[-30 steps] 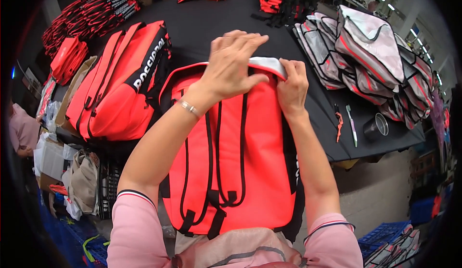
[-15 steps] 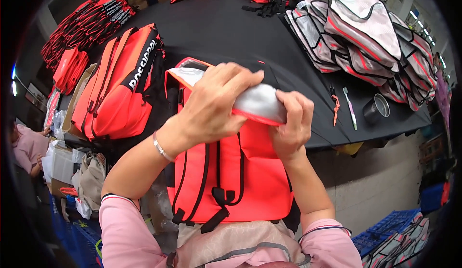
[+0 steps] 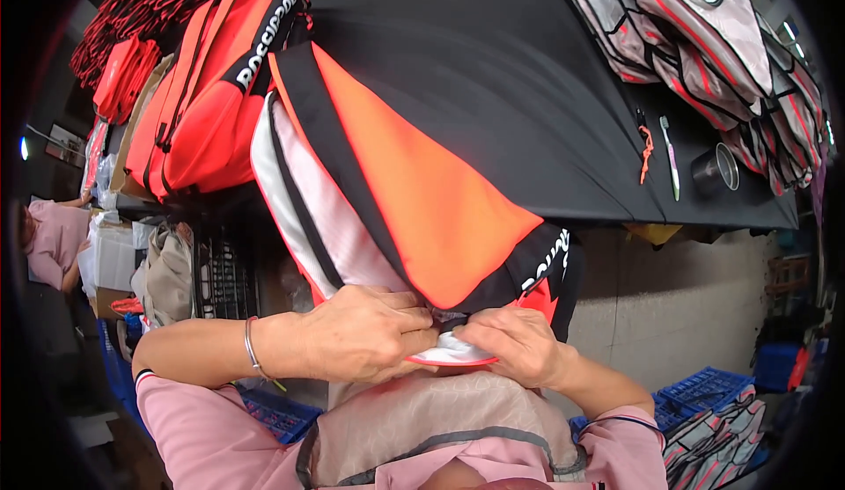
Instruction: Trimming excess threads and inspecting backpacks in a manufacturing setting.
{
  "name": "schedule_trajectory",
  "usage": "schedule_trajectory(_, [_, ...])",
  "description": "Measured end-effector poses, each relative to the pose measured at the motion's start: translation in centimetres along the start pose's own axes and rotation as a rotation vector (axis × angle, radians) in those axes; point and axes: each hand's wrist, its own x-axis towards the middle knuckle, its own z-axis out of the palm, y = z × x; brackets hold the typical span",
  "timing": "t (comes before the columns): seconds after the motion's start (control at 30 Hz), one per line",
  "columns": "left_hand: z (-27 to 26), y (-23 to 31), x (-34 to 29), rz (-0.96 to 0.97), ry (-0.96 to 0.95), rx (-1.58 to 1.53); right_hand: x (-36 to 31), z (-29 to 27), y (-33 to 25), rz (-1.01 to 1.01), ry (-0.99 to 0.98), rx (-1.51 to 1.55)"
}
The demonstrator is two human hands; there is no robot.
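An orange-red backpack with black panels lies tilted between me and the table edge, its opening turned toward my body. Pale silvery lining shows along the gaping side. My left hand is closed on the rim of the opening, fingers curled into the fabric. Close beside it, my right hand pinches the same rim, where a strip of white lining with a red edge shows below the fingers. The fingertips of both hands are partly hidden in the folds.
A second orange-red backpack lies at the left of the black table. Grey-white bag pieces are piled at right, near an orange cord, a toothbrush and a dark cup. Another person is at far left.
The backpack has been swung round, so its strap side no longer shows and its opening faces me. Both hands have come down toward my body, still gripping the rim.
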Motion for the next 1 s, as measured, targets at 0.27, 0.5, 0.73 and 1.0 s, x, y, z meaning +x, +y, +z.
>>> schedule_trajectory(0.27, [1.1, -2.8, -1.0, -0.21, -0.297, -0.148, 1.7, 0.4, 1.8, 0.323, -0.431, 0.333])
schedule_trajectory(0.5, [0.4, -6.0, -0.4, -0.175, -0.034, -0.265, 5.1, -0.5, 5.3, 0.809, -0.795, 0.932])
schedule_trajectory(0.73, [-3.0, -7.5, 2.3, -0.617, -0.006, -1.023, 8.5, -1.0, 5.8, 1.049, -0.204, 1.236])
schedule_trajectory(1.0, [-4.7, -6.3, 4.5, -0.607, 0.131, -1.285, 10.4, -2.4, 8.4, 0.777, 0.071, 0.765])
